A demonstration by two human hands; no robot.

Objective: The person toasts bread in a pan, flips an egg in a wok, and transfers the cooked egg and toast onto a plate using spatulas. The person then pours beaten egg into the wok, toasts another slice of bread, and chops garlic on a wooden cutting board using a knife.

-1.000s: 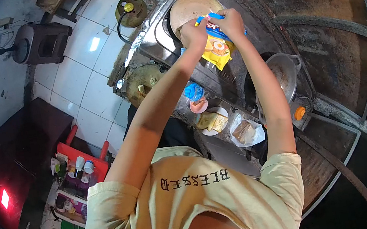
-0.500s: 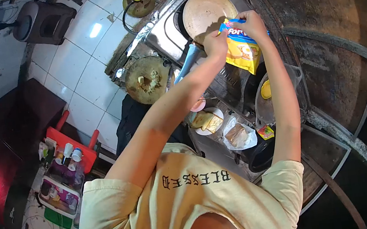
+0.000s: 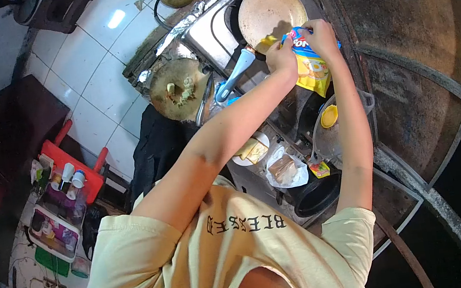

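Note:
My left hand (image 3: 282, 56) pinches the near left edge of a yellow and blue food packet (image 3: 310, 68) with its fingers closed. On the packet's upper right, my right hand (image 3: 322, 40) grips the blue top. The packet hangs with its yellow end down, beside the pan. Just beyond my fingers lies a light-coloured frying pan (image 3: 270, 16) on the stove, its blue handle (image 3: 234, 76) pointing toward me. A small yellow patch (image 3: 268, 40) shows at the pan's near edge; what it is I cannot make out.
Left of the stove (image 3: 209, 34), a round board (image 3: 175, 93) holds chopped pale pieces, with a knife (image 3: 204, 100) beside it. Nearer are a plate of bread (image 3: 255, 151), an opened white wrapper (image 3: 286, 170), a dark pan (image 3: 313, 196) and a pot (image 3: 324, 138) with a yellow item (image 3: 329, 116).
The view has shifted slightly. My left hand has moved off the pan's rim side, uncovering the blue handle and a yellow patch in the pan. Both hands still hold the packet.

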